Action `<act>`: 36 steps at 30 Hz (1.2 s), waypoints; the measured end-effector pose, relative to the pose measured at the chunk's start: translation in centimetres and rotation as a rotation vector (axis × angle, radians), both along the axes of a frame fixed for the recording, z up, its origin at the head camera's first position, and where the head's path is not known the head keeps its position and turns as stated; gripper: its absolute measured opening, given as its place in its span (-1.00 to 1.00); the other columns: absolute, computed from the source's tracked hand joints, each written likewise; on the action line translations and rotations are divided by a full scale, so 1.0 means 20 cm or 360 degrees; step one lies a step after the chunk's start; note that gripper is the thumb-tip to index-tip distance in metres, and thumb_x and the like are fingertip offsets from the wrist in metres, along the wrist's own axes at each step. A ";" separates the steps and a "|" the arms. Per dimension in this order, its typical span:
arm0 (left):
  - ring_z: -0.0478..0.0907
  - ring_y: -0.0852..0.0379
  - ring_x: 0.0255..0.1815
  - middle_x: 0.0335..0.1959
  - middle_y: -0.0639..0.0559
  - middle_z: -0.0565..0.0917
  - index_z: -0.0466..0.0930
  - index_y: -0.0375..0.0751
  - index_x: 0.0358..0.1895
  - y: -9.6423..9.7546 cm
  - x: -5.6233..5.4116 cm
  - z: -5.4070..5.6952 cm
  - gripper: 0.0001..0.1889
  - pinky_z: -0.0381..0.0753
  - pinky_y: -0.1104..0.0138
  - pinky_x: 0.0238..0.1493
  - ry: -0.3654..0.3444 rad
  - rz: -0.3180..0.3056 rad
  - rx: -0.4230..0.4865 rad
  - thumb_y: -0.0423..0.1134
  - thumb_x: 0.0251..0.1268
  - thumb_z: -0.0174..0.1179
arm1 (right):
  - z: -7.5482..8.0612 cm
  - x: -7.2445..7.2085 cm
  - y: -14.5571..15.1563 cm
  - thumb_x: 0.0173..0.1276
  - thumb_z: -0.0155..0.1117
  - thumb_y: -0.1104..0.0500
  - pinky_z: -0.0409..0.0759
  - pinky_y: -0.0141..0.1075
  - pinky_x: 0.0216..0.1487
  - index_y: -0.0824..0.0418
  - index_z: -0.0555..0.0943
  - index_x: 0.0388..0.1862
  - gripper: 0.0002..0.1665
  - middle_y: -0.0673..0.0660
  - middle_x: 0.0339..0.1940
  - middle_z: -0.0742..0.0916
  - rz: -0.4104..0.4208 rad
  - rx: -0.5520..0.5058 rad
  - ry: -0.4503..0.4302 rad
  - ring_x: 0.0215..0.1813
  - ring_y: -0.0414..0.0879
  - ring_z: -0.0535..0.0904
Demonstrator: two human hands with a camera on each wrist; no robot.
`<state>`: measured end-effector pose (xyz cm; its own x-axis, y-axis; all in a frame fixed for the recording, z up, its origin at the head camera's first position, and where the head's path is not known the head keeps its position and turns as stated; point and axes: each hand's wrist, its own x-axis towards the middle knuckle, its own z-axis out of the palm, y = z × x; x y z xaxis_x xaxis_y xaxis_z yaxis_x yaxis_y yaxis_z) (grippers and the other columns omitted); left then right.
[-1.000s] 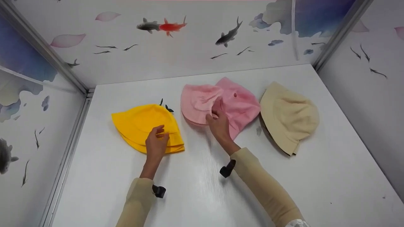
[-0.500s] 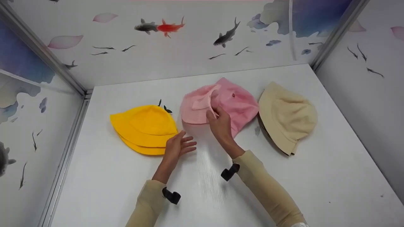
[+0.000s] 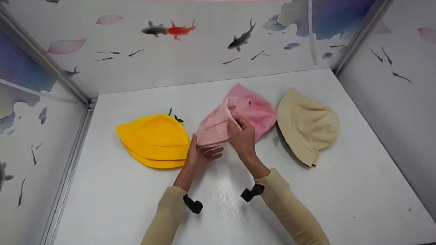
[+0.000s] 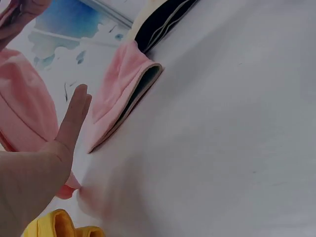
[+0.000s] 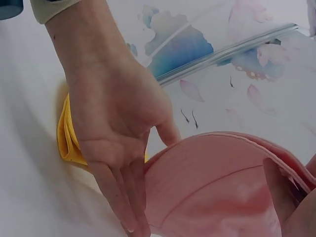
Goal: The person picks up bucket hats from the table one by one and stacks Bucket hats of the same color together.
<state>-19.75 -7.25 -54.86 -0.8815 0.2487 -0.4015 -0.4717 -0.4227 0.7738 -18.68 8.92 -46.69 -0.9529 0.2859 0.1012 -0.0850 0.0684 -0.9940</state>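
My right hand (image 3: pixel 243 139) pinches the edge of a light pink bucket hat (image 3: pixel 213 129) between thumb and fingers, at the opening on its right side. The hat is tilted up, its brim toward my left hand (image 3: pixel 199 158). That hand's fingers are straight and lie behind the brim, with the thumb at the brim's edge, as the right wrist view shows on the hat's brim (image 5: pixel 182 163). Behind it, a darker pink bucket hat (image 3: pixel 262 112) lies folded on the table and is partly hidden. A yellow bucket hat (image 3: pixel 156 136) sits just left of my left hand.
On the right lies a folded beige bucket hat (image 3: pixel 310 126) with a dark lining, close beside the darker pink one. Dark green leaf shapes (image 3: pixel 177 119) stick out behind the yellow hat. The white table (image 3: pixel 218 217) is bounded by printed wall panels (image 3: pixel 204 68).
My left hand has gone from the yellow hat rightward to the light pink hat's brim. My right hand has drawn that hat toward me and tilted it.
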 end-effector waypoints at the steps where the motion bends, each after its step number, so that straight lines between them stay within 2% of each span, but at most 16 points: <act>1: 0.65 -0.17 0.20 0.33 -0.23 0.56 0.23 0.02 0.50 0.00 -0.01 0.00 -0.34 0.63 0.00 0.22 0.0001 0.0029 0.0047 0.29 0.57 -0.39 | -0.01 0.00 0.01 0.38 0.16 0.19 0.58 -0.33 -0.15 0.25 0.72 -0.07 -0.73 0.17 -0.19 0.74 -0.0003 -0.0008 0.0000 -0.18 -0.05 0.55; 5: 0.61 -0.05 0.17 0.35 -0.07 0.52 0.24 0.17 0.48 -0.02 -0.05 0.00 -0.49 0.64 0.05 0.22 -0.0029 0.0179 0.0214 0.18 0.60 -0.23 | -0.03 0.01 0.05 0.37 0.15 0.19 0.54 -0.33 -0.15 0.27 0.73 -0.12 -0.73 0.14 -0.24 0.73 -0.0012 -0.0024 0.0000 -0.20 -0.06 0.54; 9: 0.53 0.03 0.18 0.36 -0.01 0.49 0.21 0.19 0.47 -0.06 -0.07 0.02 -0.51 0.61 0.20 0.28 -0.0070 0.0291 0.0258 0.09 0.57 -0.07 | -0.06 0.02 0.09 0.30 0.16 0.22 0.47 -0.37 -0.29 0.31 0.71 -0.25 -0.77 0.04 -0.41 0.66 -0.0038 -0.0032 -0.0018 -0.30 -0.11 0.49; 14: 0.42 0.09 0.34 0.45 0.08 0.39 0.10 0.11 0.55 -0.11 -0.08 0.04 -0.42 0.47 0.30 0.42 -0.0007 0.0420 0.0327 -0.02 0.55 0.00 | -0.10 0.02 0.15 0.28 0.14 0.26 0.40 -0.40 -0.37 0.36 0.67 -0.27 -0.79 -0.03 -0.48 0.58 0.0011 -0.0079 -0.0045 -0.34 -0.16 0.45; 18: 0.40 0.11 0.35 0.46 0.08 0.36 0.08 0.07 0.55 -0.15 -0.07 0.05 -0.42 0.44 0.31 0.44 0.0049 0.0466 0.0366 -0.07 0.57 -0.03 | -0.13 0.02 0.20 0.30 0.14 0.29 0.43 -0.42 -0.34 0.38 0.69 -0.18 -0.77 -0.04 -0.46 0.59 0.0041 -0.0116 -0.0105 -0.32 -0.17 0.46; 23: 0.45 0.06 0.31 0.42 0.04 0.41 0.15 0.09 0.50 -0.19 -0.06 0.06 -0.47 0.52 0.32 0.36 0.0116 0.0442 0.0315 -0.04 0.56 -0.01 | -0.17 0.02 0.25 0.33 0.17 0.29 0.48 -0.43 -0.28 0.37 0.68 -0.14 -0.77 -0.04 -0.40 0.63 0.0042 -0.0164 -0.0156 -0.27 -0.16 0.49; 27: 0.45 0.03 0.31 0.40 0.06 0.43 0.21 0.12 0.48 -0.24 -0.05 0.07 -0.47 0.57 0.31 0.31 0.0125 0.0454 0.0233 -0.03 0.52 0.05 | -0.22 0.01 0.29 0.35 0.19 0.26 0.50 -0.42 -0.27 0.34 0.69 -0.15 -0.79 -0.03 -0.36 0.64 0.0063 -0.0185 -0.0212 -0.22 -0.14 0.50; 32: 0.50 0.02 0.25 0.36 0.05 0.49 0.32 0.12 0.43 -0.30 -0.03 0.08 -0.50 0.61 0.27 0.27 0.0038 0.0432 0.0092 -0.03 0.49 0.12 | -0.27 0.01 0.32 0.34 0.16 0.24 0.50 -0.41 -0.41 0.28 0.69 -0.14 -0.77 -0.02 -0.34 0.64 0.0112 -0.0189 -0.0343 -0.24 -0.13 0.49; 36: 0.55 0.06 0.14 0.29 0.05 0.55 0.36 0.11 0.40 -0.33 0.00 0.08 -0.48 0.64 0.33 0.21 -0.0053 0.0387 -0.0117 -0.02 0.43 0.21 | -0.30 0.01 0.33 0.33 0.18 0.22 0.49 -0.43 -0.47 0.29 0.69 -0.08 -0.74 -0.06 -0.38 0.64 0.0116 -0.0223 -0.0471 -0.35 -0.19 0.46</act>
<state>-19.67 -13.94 -53.21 -0.8979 0.0002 -0.4402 -0.3886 -0.4703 0.7924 -18.49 15.48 -52.61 -0.9535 0.2072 -0.2188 0.2094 -0.0665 -0.9756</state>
